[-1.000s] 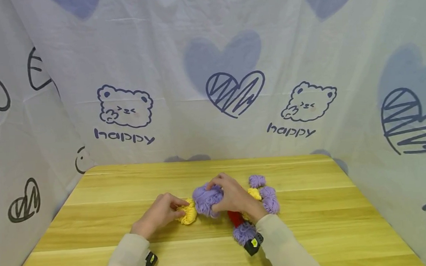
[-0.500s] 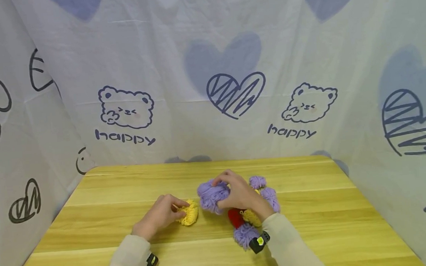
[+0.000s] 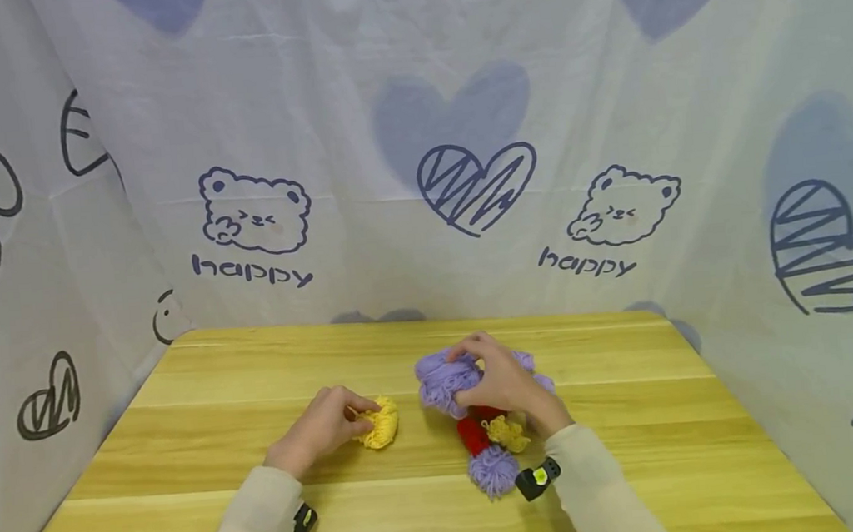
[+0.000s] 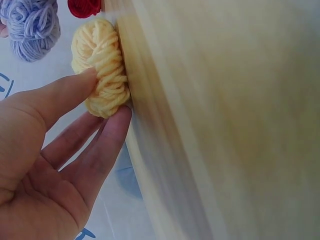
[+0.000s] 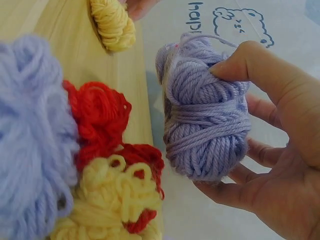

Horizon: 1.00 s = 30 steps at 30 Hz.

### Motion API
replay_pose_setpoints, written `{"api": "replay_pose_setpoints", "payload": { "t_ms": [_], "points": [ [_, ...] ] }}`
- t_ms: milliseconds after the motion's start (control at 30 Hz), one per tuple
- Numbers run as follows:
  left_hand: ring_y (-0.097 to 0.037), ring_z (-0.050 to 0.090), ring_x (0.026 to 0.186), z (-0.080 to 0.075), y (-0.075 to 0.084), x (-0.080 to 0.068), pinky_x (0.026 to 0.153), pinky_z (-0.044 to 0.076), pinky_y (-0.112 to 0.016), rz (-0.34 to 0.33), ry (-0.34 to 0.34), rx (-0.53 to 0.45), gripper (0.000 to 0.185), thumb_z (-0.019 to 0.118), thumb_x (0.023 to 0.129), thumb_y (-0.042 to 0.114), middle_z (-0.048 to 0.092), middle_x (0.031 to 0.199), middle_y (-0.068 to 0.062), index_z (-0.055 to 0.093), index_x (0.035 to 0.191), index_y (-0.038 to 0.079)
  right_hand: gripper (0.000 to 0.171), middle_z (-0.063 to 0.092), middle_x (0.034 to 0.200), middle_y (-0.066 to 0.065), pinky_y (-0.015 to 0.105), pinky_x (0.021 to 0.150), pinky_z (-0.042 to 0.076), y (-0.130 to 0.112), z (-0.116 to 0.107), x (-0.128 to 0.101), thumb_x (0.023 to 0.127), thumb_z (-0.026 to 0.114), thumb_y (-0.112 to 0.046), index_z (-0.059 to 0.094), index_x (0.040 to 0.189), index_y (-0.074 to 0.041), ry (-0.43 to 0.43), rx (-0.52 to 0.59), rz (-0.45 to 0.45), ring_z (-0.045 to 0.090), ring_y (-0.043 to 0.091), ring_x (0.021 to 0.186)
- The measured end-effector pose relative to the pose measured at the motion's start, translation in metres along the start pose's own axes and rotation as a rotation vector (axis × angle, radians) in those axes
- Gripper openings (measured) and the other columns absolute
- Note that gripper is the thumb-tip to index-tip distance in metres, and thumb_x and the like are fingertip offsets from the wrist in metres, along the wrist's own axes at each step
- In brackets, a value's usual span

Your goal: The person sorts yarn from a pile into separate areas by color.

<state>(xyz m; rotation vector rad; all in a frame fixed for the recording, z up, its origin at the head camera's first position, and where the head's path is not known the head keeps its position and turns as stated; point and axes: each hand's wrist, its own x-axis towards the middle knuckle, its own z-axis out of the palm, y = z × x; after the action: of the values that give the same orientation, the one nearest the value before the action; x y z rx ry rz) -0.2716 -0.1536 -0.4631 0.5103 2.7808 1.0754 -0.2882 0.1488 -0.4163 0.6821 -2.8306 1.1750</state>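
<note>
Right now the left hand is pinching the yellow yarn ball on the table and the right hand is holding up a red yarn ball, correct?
Not quite. The ball in the right hand is purple, not red: the right wrist view shows thumb and fingers curled round the purple yarn ball. The red yarn lies on the table. The left hand does pinch the yellow yarn ball.

Two hands are in view: the left hand and the right hand. Yarn bundles by colour: two yellow, one by the left hand and one in the pile; one red; at least three purple, one held, one fluffy, one partly hidden. One wooden table.
</note>
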Motion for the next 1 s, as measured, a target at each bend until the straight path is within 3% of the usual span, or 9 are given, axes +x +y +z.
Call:
{"api": "replay_pose_setpoints", "payload": {
  "t_ms": [400, 700, 1000],
  "points": [
    [-0.01, 0.061, 0.075, 0.0, 0.001, 0.0, 0.063, 0.052, -0.023, 0.005, -0.003, 0.011, 0.025, 0.076, 0.092, 0.007, 0.077, 0.121, -0.01, 0.079, 0.117, 0.01, 0.049, 0.059, 0.129, 0.004, 0.038, 0.09, 0.054, 0.01, -0.015, -0.006, 0.071, 0.083, -0.013, 0.07, 0.117, -0.021, 0.021, -0.034, 0.01, 0.056, 0.025, 0.113],
    [-0.01, 0.063, 0.076, 0.0, -0.002, 0.001, 0.064, 0.053, -0.023, 0.017, 0.001, 0.018, 0.025, 0.077, 0.092, 0.007, 0.076, 0.123, -0.011, 0.08, 0.116, 0.011, 0.048, 0.06, 0.127, 0.005, 0.045, 0.094, 0.055, 0.019, -0.028, -0.009, 0.072, 0.082, -0.013, 0.069, 0.117, -0.02, 0.051, -0.068, 0.011, 0.056, 0.028, 0.115],
    [-0.009, 0.065, 0.08, 0.001, -0.004, 0.002, 0.068, 0.055, -0.024, 0.006, 0.002, 0.024, 0.024, 0.077, 0.092, 0.009, 0.076, 0.125, -0.009, 0.08, 0.116, 0.013, 0.048, 0.059, 0.127, 0.008, 0.036, 0.085, 0.055, 0.027, -0.041, -0.014, 0.07, 0.08, -0.011, 0.069, 0.116, -0.017, 0.066, -0.058, 0.02, 0.056, 0.029, 0.112]
  ]
}}
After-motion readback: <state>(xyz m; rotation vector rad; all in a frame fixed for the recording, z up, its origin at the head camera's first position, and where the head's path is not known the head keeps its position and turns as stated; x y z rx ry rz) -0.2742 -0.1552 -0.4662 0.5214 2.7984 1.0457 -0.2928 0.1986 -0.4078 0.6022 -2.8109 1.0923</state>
